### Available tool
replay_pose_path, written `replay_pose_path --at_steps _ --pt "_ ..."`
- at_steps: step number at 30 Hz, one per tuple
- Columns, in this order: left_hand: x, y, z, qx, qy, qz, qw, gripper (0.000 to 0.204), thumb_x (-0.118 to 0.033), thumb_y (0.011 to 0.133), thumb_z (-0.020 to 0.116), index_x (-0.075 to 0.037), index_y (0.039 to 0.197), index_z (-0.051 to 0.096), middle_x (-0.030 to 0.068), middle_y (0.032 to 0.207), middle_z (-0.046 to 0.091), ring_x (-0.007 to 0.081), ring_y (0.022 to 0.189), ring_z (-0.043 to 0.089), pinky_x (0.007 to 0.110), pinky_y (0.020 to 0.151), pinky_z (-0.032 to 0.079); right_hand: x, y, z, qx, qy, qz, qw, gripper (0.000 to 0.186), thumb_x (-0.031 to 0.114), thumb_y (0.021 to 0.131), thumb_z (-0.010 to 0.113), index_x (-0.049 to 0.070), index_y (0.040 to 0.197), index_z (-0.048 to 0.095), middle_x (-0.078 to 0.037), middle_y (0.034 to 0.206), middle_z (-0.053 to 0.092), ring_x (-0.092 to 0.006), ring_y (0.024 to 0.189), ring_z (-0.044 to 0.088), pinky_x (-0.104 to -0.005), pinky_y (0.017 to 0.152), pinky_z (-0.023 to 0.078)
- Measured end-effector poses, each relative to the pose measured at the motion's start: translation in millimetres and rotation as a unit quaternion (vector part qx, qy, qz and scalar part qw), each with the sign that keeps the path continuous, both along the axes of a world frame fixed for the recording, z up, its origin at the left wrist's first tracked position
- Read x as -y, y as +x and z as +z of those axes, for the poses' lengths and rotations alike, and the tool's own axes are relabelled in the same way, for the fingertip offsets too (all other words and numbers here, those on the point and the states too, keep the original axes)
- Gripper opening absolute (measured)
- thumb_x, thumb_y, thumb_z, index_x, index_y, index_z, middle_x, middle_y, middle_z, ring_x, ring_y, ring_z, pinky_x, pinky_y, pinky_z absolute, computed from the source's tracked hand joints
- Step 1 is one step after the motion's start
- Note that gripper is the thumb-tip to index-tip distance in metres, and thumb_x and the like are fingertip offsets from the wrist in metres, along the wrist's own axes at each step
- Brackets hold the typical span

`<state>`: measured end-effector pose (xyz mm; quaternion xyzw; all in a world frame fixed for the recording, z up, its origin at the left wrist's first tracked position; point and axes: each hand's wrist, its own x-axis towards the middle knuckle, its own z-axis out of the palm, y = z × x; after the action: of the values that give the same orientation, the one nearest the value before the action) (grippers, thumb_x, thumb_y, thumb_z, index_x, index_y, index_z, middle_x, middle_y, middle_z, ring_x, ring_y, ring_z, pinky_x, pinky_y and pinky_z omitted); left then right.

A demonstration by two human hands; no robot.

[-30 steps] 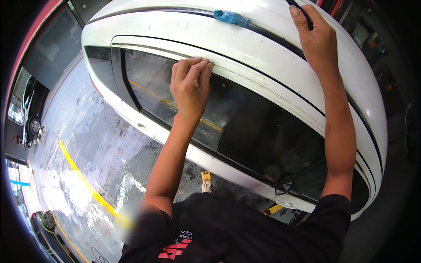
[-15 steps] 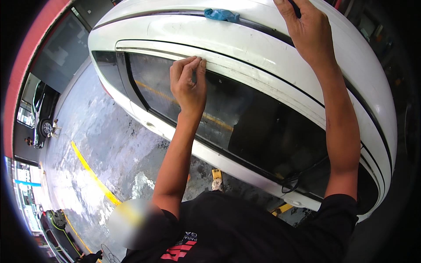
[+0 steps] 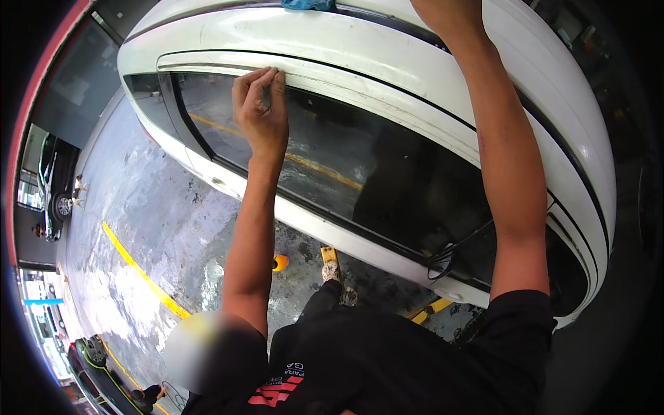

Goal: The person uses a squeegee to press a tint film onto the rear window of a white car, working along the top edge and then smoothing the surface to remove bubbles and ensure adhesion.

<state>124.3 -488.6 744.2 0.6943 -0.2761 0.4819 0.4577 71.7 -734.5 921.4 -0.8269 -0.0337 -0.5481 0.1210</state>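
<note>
My left hand [image 3: 261,114] is raised to the upper edge of a white car's door frame [image 3: 387,111], just above the dark side window [image 3: 332,152]. Its fingers are bent, with thumb and fingertips drawn together against the frame; anything pinched there is too small to make out. A thin grey line [image 3: 207,66] runs along the frame beside these fingertips. My right hand [image 3: 451,19] reaches over the white roof [image 3: 277,33] at the top of the view, its fingers cut off by the picture's edge. On the roof lies a crumpled blue cloth [image 3: 308,3], partly out of view.
Wires [image 3: 443,261] hang at the window's lower edge. Below the car are an orange round object [image 3: 279,263], a yellow block [image 3: 328,254] and my shoe [image 3: 330,271]. Yellow lines [image 3: 142,270] cross the grey floor. Other cars [image 3: 59,180] and a person [image 3: 146,398] are at the left.
The view has shifted, so the car and both arms sit further left and higher. My right hand's fingers and the dark thing in them have left the picture. My left hand keeps its place on the frame.
</note>
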Motion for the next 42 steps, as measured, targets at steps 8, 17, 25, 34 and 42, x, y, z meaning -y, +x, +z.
replay_pose_path --at_steps 8,17,25,34,42 --pt "8.7 0.3 2.3 0.065 0.047 0.104 0.991 0.007 -0.003 0.091 0.073 -0.002 0.097 0.07 0.0107 0.097 0.068 0.0295 0.089 0.066 0.039 0.077 0.053 8.7 -4.0 -3.1 -0.041 0.009 -0.042 0.998 0.037 0.04 0.105 0.054 0.006 0.094 0.063 -0.023 0.079 0.069 -0.0469 0.081 0.068 -0.0558 0.07 0.051" --pt "20.5 -20.8 -5.1 0.024 0.0 0.11 0.994 0.018 -0.008 0.092 0.075 -0.002 0.109 0.075 0.0091 0.105 0.069 0.0283 0.096 0.066 0.038 0.083 0.054 20.1 2.1 2.5 -0.069 0.023 -0.102 0.992 0.035 0.041 0.105 0.053 0.009 0.098 0.063 -0.023 0.081 0.07 -0.0464 0.082 0.069 -0.0577 0.072 0.052" --pt "18.9 -25.2 7.1 0.022 0.103 0.173 0.979 0.009 -0.003 0.092 0.068 -0.002 0.101 0.066 0.0111 0.099 0.065 0.0307 0.09 0.064 0.04 0.078 0.053 20.8 5.8 -4.0 -0.097 0.013 -0.088 0.991 0.035 0.041 0.105 0.052 0.008 0.099 0.063 -0.023 0.084 0.071 -0.0462 0.085 0.069 -0.0572 0.074 0.052" --pt "16.2 -30.1 -8.7 0.018 0.033 0.129 0.991 0.02 0.004 0.094 0.06 0.0 0.112 0.065 0.0183 0.113 0.063 0.0369 0.106 0.063 0.043 0.091 0.051 26.8 11.3 -6.4 -0.112 0.02 -0.103 0.988 0.035 0.041 0.105 0.053 0.008 0.098 0.064 -0.024 0.085 0.072 -0.0469 0.085 0.069 -0.0572 0.072 0.052" --pt "63.2 -94.1 -27.1 -0.012 0.082 0.075 0.994 0.045 0.005 0.092 0.061 0.0 0.138 0.062 0.0202 0.136 0.058 0.0381 0.125 0.057 0.046 0.107 0.045 20.4 8.8 -4.9 -0.133 0.048 -0.105 0.984 0.036 0.04 0.104 0.053 0.007 0.102 0.067 -0.024 0.09 0.072 -0.0458 0.091 0.069 -0.0551 0.078 0.053"
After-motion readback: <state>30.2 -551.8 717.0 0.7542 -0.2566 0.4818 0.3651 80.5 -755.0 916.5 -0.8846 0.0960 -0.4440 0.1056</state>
